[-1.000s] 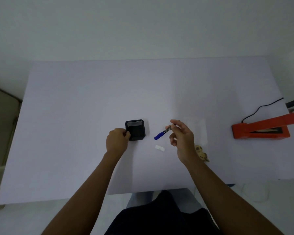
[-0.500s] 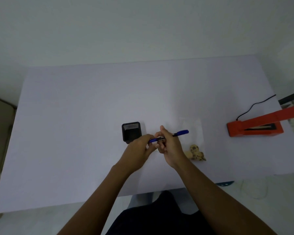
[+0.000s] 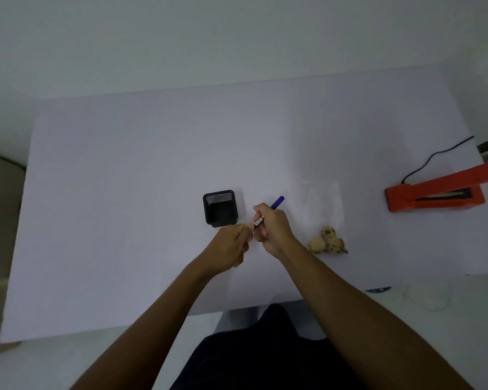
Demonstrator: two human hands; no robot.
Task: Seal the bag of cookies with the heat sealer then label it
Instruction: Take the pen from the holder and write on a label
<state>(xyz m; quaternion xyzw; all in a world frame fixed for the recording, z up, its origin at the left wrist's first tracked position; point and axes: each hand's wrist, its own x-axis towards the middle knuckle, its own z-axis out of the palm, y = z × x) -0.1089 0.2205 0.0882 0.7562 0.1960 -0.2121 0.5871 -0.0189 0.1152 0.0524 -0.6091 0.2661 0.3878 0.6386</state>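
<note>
A clear plastic bag [image 3: 323,202] lies flat on the white table [image 3: 124,192], with cookies [image 3: 326,241] bunched at its near end. The orange heat sealer [image 3: 434,197] sits at the far right with its arm raised. My right hand [image 3: 273,230] grips a blue pen [image 3: 277,201] whose blue end points up and away to the right. My left hand [image 3: 231,244] is curled and pinches the pen's lower end, just left of my right hand. The white label is hidden under my hands.
A black mesh pen holder [image 3: 220,208] stands just behind my left hand. The sealer's black cord [image 3: 434,157] runs off the far right edge. A beige chair [image 3: 0,220] is at the table's left side.
The pen has swung from lying level to pointing up and to the right. My left hand has slid to its lower end, and both hands have moved slightly toward me.
</note>
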